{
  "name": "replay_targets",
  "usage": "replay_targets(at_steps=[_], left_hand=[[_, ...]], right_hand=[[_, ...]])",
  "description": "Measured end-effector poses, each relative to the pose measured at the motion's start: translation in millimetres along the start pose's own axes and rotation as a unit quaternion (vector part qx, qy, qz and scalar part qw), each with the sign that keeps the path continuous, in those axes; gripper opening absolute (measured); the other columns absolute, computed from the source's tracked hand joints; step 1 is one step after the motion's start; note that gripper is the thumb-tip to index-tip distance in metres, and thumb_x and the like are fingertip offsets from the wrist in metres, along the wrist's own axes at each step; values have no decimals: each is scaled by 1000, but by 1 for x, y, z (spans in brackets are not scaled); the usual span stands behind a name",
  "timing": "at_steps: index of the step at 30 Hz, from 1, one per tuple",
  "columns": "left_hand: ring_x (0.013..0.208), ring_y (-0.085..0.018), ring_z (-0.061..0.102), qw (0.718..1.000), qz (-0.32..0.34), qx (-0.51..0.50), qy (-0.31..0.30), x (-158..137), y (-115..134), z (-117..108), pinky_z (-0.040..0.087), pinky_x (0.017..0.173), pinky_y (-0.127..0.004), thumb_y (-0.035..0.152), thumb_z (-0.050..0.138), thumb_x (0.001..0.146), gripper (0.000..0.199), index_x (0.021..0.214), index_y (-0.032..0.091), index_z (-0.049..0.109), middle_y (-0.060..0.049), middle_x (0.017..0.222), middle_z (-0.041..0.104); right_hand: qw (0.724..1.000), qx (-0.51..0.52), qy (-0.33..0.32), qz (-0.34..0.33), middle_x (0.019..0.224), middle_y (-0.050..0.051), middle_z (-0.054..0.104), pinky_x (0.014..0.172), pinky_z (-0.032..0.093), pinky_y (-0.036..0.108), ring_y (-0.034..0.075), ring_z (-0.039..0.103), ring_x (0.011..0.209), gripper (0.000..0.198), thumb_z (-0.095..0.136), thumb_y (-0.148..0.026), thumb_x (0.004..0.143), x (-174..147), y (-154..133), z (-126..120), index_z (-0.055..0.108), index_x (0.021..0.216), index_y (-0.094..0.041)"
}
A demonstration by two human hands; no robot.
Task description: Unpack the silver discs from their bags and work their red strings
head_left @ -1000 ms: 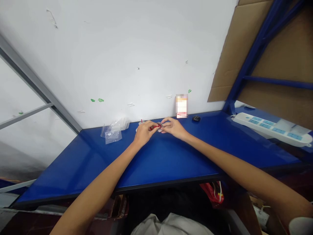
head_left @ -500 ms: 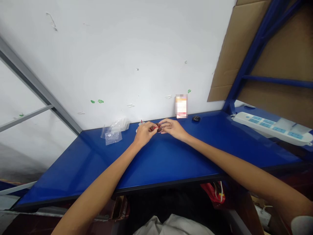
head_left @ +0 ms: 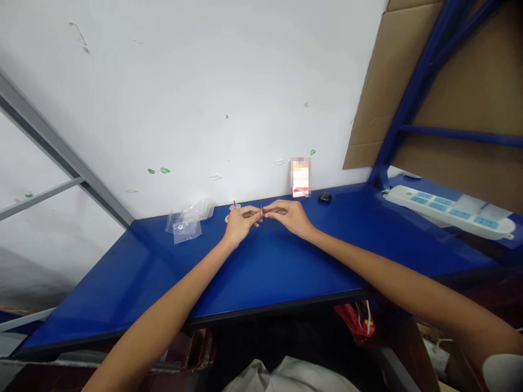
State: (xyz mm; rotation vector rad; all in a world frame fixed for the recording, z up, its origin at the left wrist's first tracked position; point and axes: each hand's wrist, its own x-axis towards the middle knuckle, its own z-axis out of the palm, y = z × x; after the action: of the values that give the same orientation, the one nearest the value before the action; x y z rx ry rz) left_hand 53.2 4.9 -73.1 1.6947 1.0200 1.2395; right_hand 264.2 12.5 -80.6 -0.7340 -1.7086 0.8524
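Note:
A small dark reddish-brown disc (head_left: 262, 213) is held edge-on above the table, between the fingertips of both hands. My left hand (head_left: 241, 222) pinches it from the left, with the fingers curled. From the right, the thumb and fingers of my right hand (head_left: 291, 215) are closed on its other side. Just behind my left hand stands a pale round piece with a red pin (head_left: 235, 206) sticking up. Another pale piece beside it is mostly covered by that hand. The fine detail of the disc is too small to make out.
Clear plastic bags (head_left: 188, 219) lie left on the blue table (head_left: 278, 272). A blurred-out upright card or screen (head_left: 300, 178) leans on the white wall, near a small black round object (head_left: 325, 197). A white power strip (head_left: 449, 211) lies at the right.
The disc has turned from showing its face to showing its edge. My hands have shifted their grip around it, and the view has moved slightly.

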Motion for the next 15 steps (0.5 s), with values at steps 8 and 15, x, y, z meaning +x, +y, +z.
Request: replay_targets(at_steps=[8,15], left_hand=[[80,-21,77,990,-61,-122,-34,0,-4,-3,63,73,-33,49,92,77,45,101,17,73,-9,91,80],[98,-24,75,991,-52,-87,-82,2,-3,-7,63,80,-33,56,72,95,39,105,18,72,-11,107,76]], right_hand=[[987,-128,-25,-98,104,5,81,87,59,38,25,75,95,18,70,-40,100,2,-18,-7,84,97,-29],[955,-256,-52,-141,103,5,75,84,53,32,21,71,91,9,66,-27,100,8,-15,-20,74,104,-24]])
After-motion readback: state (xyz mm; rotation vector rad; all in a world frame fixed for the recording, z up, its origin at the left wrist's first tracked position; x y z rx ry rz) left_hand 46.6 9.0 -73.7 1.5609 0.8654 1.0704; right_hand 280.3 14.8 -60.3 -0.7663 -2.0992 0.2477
